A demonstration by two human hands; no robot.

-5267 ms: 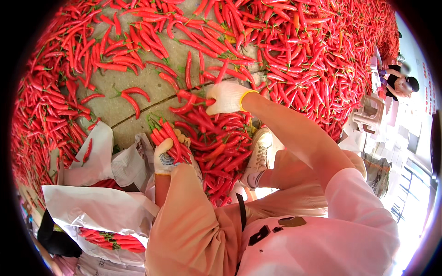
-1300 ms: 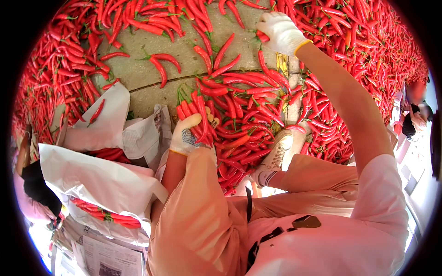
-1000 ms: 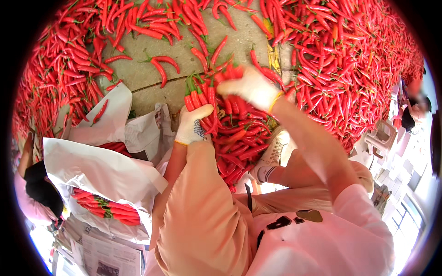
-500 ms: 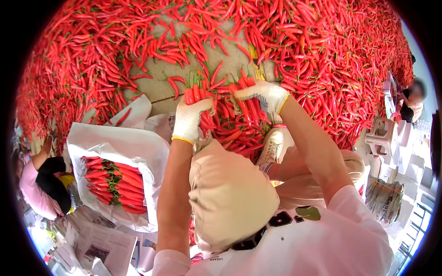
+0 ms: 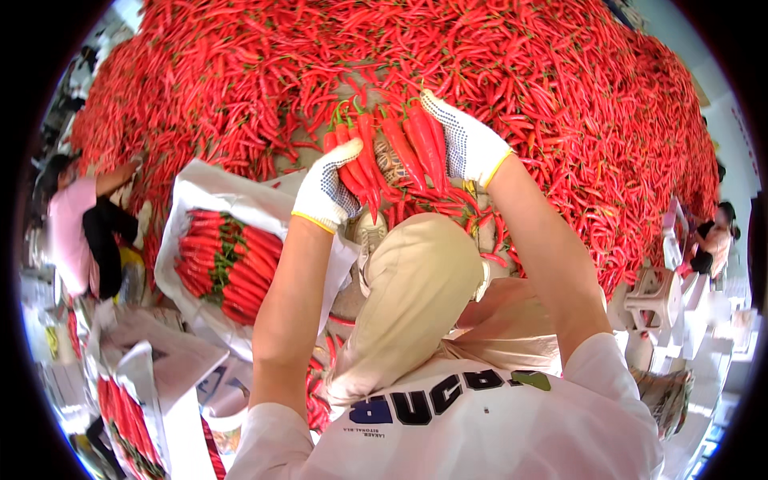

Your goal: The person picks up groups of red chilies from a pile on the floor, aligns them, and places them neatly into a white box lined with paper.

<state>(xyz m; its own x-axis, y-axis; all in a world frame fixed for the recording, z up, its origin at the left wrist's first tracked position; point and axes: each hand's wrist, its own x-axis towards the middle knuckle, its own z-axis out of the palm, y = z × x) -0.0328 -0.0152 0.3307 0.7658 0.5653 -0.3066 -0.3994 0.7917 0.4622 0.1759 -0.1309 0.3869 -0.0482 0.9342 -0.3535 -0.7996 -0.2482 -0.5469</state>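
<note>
My left hand [image 5: 326, 186], in a white cotton glove with dotted grip and yellow cuff, is closed round a bunch of red chilies [image 5: 356, 164], green stems upward. My right hand [image 5: 468, 144], gloved alike, cradles another upright bunch [image 5: 424, 148] just beside it, both over the chilies scattered round my bent knee and shoe. To my lower left, a white paper-lined package [image 5: 172, 252] holds chilies laid in two neat rows, stems meeting in the middle.
Large chili heaps [image 5: 560, 80] spread ahead and to both sides. A person in pink [image 5: 72, 232] sits at far left, another person [image 5: 716, 248] at far right. A plastic stool [image 5: 652, 296], newspaper stacks [image 5: 656, 400] and another package of chilies [image 5: 120, 408] are nearby.
My right hand came in from the upper right with chilies and is now raised beside the left, both bunches held upright. The view has tilted, showing more of the heap and side packages.
</note>
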